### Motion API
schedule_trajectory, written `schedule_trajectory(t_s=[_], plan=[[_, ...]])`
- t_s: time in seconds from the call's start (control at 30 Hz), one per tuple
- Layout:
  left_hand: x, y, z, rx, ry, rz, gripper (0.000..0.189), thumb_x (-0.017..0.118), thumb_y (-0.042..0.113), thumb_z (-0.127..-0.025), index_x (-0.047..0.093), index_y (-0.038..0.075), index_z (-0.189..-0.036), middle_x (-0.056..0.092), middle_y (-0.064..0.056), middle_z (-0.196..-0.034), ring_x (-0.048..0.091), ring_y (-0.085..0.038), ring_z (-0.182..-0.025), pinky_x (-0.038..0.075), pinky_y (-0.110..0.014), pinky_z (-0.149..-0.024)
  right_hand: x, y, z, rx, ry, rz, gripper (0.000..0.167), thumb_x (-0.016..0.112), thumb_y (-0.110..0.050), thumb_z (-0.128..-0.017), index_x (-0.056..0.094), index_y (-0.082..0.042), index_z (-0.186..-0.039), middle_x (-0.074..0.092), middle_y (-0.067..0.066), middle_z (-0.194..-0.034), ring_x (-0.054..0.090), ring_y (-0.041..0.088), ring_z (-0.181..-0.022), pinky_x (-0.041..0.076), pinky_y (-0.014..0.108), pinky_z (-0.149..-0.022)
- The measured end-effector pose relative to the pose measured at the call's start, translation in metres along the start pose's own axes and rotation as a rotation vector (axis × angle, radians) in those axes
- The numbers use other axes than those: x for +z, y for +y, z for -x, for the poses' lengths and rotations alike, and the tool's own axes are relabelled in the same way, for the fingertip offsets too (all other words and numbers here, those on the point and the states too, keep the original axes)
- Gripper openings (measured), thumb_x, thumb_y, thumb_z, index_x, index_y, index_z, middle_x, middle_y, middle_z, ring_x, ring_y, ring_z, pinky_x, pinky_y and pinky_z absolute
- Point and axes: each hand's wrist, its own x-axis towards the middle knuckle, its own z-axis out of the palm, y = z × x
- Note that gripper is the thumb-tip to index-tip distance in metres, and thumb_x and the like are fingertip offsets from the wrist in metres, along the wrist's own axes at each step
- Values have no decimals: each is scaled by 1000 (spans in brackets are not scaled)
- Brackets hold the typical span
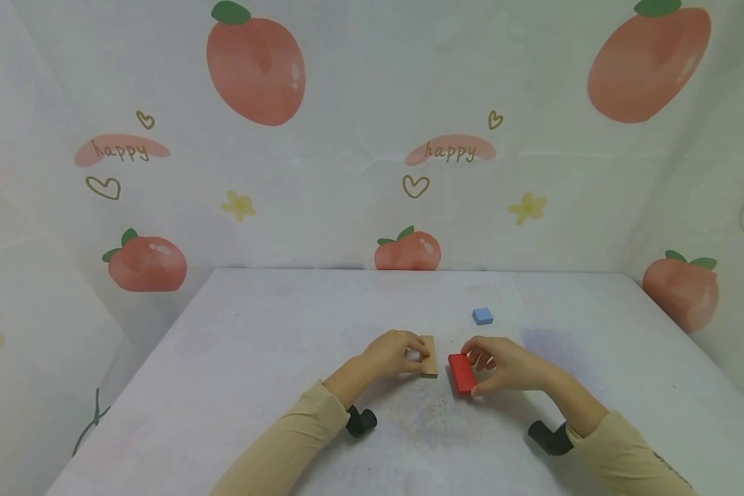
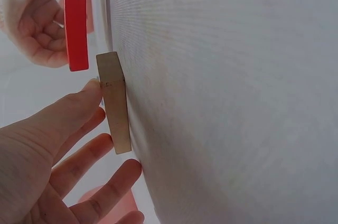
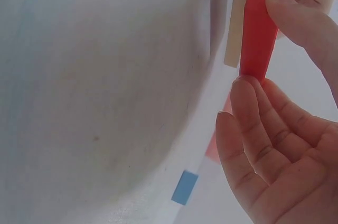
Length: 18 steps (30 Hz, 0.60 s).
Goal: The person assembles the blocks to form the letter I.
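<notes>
Red paint is covering the block (image 1: 462,374) that the right hand (image 1: 511,365) is holding: its thumb is pressing on the near end while the curved fingertips are supporting the far end, so the hand is pinching the piece lengthwise. The smallest finger is standing apart from the others, and the palm is staying well away from the block. To the left, past a narrow gap, a wooden block (image 1: 430,357) is pointing away from the person. The left hand (image 1: 392,353) is reaching it from its left side; the thumb tip and a fingertip are touching it, while the other fingers are spreading loosely, one reaching beyond its far end. Whether they are truly gripping it, I cannot tell.

Beyond both hands, a small blue block (image 1: 483,316) is lying on the white table (image 1: 254,386), nearer to the right hand than to the left. The side edges are running well apart from both hands, leaving broad room outward, whereas the space between the two held or touched blocks is offering little. At the far edge, a peach-printed cloth (image 1: 347,172) is hanging upright.
</notes>
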Motion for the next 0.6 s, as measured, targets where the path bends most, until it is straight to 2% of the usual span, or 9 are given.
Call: schedule_trajectory(t_s=[0.6], plan=[[-1, 2, 1, -6, 2, 15, 29, 71, 23, -82, 71, 15, -110, 64, -2, -123, 56, -18, -120, 43, -31, -103, 5, -1, -2, -31, 5, 3, 52, 80, -24, -70, 55, -2, -110, 63, 0, -92, 59, 10, -82, 52, 22, -75]])
